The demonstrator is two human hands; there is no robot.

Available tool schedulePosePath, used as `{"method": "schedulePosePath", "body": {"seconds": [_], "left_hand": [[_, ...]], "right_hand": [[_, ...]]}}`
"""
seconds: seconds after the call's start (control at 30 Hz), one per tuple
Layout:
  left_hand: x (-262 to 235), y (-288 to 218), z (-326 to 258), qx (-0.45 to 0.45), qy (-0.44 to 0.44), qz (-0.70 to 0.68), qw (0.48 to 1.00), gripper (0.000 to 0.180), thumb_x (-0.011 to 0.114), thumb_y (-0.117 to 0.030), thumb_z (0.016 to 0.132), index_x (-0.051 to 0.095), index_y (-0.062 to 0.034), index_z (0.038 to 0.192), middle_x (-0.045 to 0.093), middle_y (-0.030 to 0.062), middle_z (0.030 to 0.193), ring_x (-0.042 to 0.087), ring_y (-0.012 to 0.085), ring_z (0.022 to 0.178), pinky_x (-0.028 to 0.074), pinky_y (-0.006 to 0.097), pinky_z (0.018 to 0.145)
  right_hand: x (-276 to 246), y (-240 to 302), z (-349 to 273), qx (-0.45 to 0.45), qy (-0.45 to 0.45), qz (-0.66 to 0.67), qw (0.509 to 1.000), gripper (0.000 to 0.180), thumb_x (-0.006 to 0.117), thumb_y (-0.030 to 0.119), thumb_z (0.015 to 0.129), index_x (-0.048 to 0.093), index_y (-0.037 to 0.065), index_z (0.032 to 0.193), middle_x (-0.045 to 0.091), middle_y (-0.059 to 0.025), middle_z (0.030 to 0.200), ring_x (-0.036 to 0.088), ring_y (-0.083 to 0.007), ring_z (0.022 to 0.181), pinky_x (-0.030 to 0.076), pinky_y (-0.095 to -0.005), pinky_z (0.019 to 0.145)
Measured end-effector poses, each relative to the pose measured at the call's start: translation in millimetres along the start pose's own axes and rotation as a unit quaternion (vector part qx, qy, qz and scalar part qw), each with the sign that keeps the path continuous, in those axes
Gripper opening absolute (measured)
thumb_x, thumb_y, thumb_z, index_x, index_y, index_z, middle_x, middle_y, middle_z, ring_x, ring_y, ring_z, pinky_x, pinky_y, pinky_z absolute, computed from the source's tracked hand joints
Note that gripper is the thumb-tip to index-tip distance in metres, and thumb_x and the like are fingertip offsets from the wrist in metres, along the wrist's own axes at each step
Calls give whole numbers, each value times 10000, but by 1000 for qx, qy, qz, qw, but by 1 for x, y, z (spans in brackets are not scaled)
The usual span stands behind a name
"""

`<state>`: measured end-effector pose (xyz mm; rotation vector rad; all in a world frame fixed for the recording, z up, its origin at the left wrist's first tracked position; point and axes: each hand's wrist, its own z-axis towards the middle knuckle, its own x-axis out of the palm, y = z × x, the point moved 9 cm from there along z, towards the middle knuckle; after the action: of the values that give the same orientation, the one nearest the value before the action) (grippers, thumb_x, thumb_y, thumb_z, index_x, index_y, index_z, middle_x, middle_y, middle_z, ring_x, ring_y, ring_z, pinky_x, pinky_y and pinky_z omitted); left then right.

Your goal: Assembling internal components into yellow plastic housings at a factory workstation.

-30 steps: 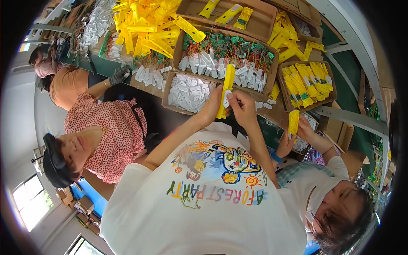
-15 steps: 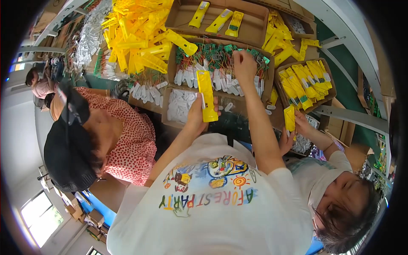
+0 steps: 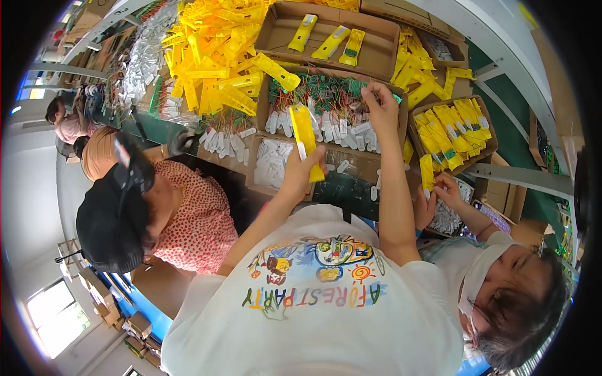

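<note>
My left hand (image 3: 301,169) is wrapped round the lower part of a long yellow plastic housing (image 3: 303,128), which has a small white piece on its side. It is held upright in front of my chest. Farther off and to the right, my right hand (image 3: 380,108) bends its fingers together over the far right of a cardboard box. Whatever lies between those fingertips is hidden or too small to name. The box holds green circuit boards (image 3: 338,83) with red wires and white oval pieces (image 3: 326,128).
Yellow housings (image 3: 216,59) lie heaped at the far left. Behind, an open box (image 3: 266,41) bears three housings; another (image 3: 453,128) at right is filled with them. White parts (image 3: 273,164) sit near my left forearm. Co-workers sit on both sides; the right one handles a yellow housing (image 3: 427,172).
My right hand has shifted slightly right and nearer, its fingers now less tightly curled. My left hand still holds the housing, which has turned a little. The view has shifted slightly.
</note>
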<state>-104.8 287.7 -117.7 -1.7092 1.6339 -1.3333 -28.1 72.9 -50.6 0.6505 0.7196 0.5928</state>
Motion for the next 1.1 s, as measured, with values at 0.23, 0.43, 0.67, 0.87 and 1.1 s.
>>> {"method": "schedulePosePath", "body": {"seconds": [0.23, 0.43, 0.67, 0.87, 1.1], "left_hand": [[32, -117, 13, 308, -85, 212, 924, 369, 653, -30, 758, 431, -10, 1051, 612, 65, 829, 591, 150, 726, 487, 288, 650], [47, -142, 4, 348, -80, 211, 910, 408, 669, -32, 742, 431, -19, 1074, 627, 76, 940, 607, 161, 796, 490, 301, 676], [52, -152, -27, 329, -33, 70, 941, 515, 625, 80, 746, 367, -30, 1178, 591, 99, 947, 595, 143, 819, 502, 259, 684], [38, -149, -34, 326, -66, 37, 942, 507, 641, 85, 731, 389, -24, 1158, 598, 77, 900, 590, 133, 797, 492, 253, 683], [39, -158, -52, 455, -148, 205, 854, 417, 651, 54, 741, 417, -17, 1078, 604, 62, 882, 597, 137, 771, 485, 249, 665]], "right_hand": [[0, -14, -17, 234, 51, 236, 942, 81, 549, 114, 909, 522, 41, 932, 550, 33, 823, 463, -33, 705, 353, -181, 659], [-10, 38, -1, 274, 118, 414, 860, 88, 563, 90, 887, 509, 32, 926, 641, -71, 773, 600, -102, 810, 423, -215, 689], [-7, 97, -14, 229, 205, 422, 853, 76, 551, 83, 889, 497, 32, 908, 639, -91, 742, 624, -147, 735, 467, -251, 664], [-3, 113, -22, 230, 218, 437, 842, 77, 573, 85, 875, 543, 22, 909, 578, -12, 707, 537, -79, 642, 397, -206, 588], [-17, 132, -5, 16, 222, 148, 963, 114, 617, 127, 857, 613, 14, 842, 479, 41, 650, 397, -68, 540, 323, -214, 502]]}}
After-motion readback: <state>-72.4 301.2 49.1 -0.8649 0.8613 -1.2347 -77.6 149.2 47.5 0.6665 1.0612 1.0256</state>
